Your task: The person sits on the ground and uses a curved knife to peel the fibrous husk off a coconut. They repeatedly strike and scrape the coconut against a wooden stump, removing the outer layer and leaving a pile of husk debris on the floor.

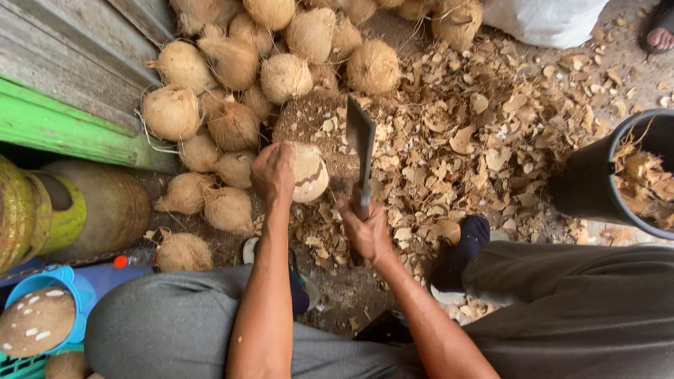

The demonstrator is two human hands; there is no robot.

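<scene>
From the head camera we see our left hand (272,172) gripping a partly husked coconut (307,172) on the chopping block (312,121), near its front edge. Our right hand (365,228) is closed around a cleaver (361,137), blade raised just beside the coconut, amid husk chips (484,119).

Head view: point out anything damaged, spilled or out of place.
The coconut under the left hand is partly stripped, pale with a dark crack line. Shell chips litter the ground beside the black bucket. The right hand holds a cleaver.
</scene>
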